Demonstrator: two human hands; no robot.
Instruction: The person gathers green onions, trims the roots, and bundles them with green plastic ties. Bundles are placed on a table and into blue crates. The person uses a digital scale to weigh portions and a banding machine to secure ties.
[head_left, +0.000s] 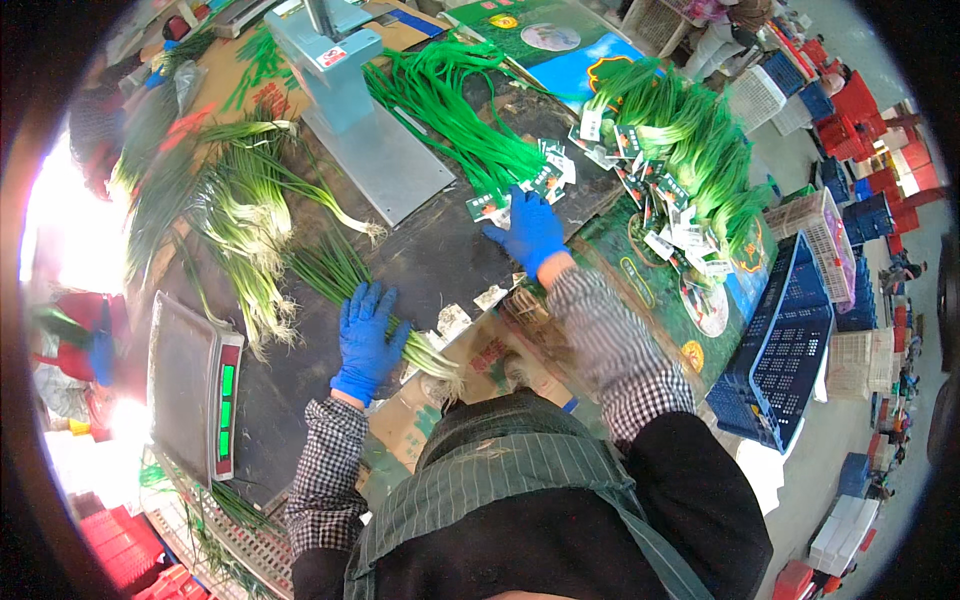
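My left hand (366, 339), in a blue glove, rests over a small bunch of green onions (427, 356) near the table's front edge; the roots point toward me. My right hand (531, 229), also gloved, lies at the tagged ends of a pile of green mesh sleeves (480, 142); whether it grips one cannot be told. Loose green onions (251, 202) lie in a heap at the left. Bundles of green onions in green mesh with tags (675, 150) are piled at the right.
A digital scale (187, 390) stands at the left front. A blue-grey machine with a metal plate (382, 157) stands at the back of the dark table. A blue plastic crate (780, 360) is at the right. Other people are at the far left and upper right.
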